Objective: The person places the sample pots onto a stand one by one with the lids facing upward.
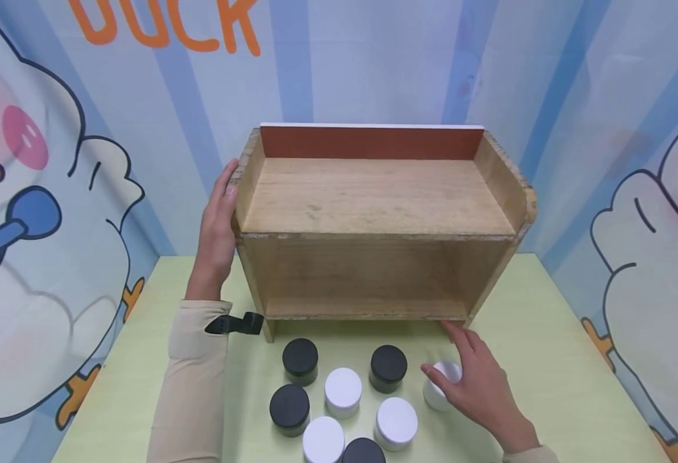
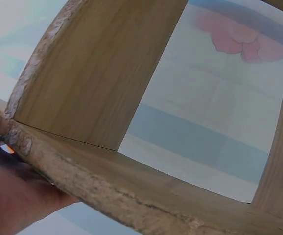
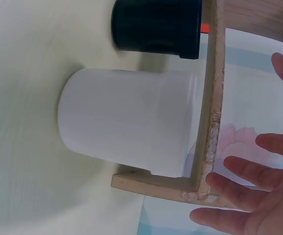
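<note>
A two-tier wooden shelf [image 1: 379, 196] stands on the table. My left hand [image 1: 219, 225] rests against the outside of its left side panel, fingers fairly straight. In the left wrist view, that hand [image 2: 21, 196] is partly hidden behind the panel's rough edge [image 2: 102, 183]. My right hand [image 1: 484, 382] reaches over a white-lidded jar [image 1: 436, 393], fingertips by the shelf's lower right front edge. The right wrist view shows its fingers [image 3: 237, 191] spread, apart from the white jar [image 3: 127, 120]; whether they touch the shelf, I cannot tell.
Several jars with black or white lids, such as a black-lidded one [image 1: 388, 368] and a white-lidded one [image 1: 395, 423], stand in front of the shelf on the pale green table [image 1: 553, 360]. A blue cartoon-printed curtain [image 1: 374, 64] hangs behind and at both sides.
</note>
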### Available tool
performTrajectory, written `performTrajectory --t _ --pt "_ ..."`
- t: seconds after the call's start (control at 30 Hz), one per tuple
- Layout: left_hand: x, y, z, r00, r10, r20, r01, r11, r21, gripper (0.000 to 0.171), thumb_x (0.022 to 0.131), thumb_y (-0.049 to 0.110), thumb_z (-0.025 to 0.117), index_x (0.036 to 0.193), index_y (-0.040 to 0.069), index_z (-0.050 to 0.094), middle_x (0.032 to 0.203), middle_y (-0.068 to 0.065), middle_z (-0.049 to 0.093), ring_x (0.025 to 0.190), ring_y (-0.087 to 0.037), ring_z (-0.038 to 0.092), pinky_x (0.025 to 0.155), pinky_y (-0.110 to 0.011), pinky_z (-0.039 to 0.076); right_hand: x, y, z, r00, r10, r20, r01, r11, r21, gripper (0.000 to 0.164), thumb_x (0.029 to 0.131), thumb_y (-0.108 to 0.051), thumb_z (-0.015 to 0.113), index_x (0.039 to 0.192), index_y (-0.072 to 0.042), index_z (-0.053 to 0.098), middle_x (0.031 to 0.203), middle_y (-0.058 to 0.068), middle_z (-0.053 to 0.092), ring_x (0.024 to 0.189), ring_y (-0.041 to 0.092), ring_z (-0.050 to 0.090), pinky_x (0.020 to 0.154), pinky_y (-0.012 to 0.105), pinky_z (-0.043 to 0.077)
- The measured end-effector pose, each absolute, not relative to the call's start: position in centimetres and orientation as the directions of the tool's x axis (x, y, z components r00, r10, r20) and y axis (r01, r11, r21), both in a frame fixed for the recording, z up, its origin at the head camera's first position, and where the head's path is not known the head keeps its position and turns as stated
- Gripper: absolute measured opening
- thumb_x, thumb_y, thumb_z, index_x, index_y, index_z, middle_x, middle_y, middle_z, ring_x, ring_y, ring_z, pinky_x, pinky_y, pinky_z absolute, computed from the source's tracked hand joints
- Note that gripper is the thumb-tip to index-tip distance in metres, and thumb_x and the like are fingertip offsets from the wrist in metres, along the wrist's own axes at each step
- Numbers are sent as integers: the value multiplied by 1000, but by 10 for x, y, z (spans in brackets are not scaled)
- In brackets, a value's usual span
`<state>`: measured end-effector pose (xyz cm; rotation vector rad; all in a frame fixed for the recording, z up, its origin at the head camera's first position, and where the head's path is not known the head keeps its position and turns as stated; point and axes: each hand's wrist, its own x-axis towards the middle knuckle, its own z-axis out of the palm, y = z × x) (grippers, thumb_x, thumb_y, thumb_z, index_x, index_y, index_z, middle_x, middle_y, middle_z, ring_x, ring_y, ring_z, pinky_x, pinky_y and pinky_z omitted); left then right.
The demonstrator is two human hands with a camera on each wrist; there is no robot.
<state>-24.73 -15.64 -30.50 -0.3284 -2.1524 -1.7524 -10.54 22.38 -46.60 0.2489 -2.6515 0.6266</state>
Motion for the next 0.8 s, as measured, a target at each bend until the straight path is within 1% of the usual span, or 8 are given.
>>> performTrajectory --t 0.17,0.37,0.6,0.8 --pt "-247 -156 -306 -913 -42 406 390 204 898 55 105 47 29 159 33 27 169 6 19 157 -24 15 124 -63 12 -105 225 -469 -917 -68 393 -237 886 -399 77 76 -37 84 140 -8 52 128 18 61 114 37 61 79 57 55" --pt "-248 -156 -306 -914 -42 404 388 205 898 55 105 47 29 158 36 28 169 8 19 157 -22 14 124 -63 11 -102 227 -474 -920 -58 387 -229 881 -414 77 75 -36 84 139 -6 53 127 17 61 113 36 62 77 57 55" --pt "-248 -157 -307 -915 -45 401 384 204 900 55 105 48 29 158 36 28 169 8 19 158 -22 14 124 -63 10 -100 229 -478 -930 -57 364 -223 874 -431 75 76 -36 84 137 -4 55 128 18 62 113 37 63 80 57 54" --pt "-248 -156 -306 -912 -40 407 393 195 899 55 105 46 29 159 34 27 169 7 18 158 -23 13 124 -63 9 -99 231 -482 -939 -51 340 -207 874 -440 74 76 -37 84 137 -4 56 127 18 62 112 37 64 82 57 54"
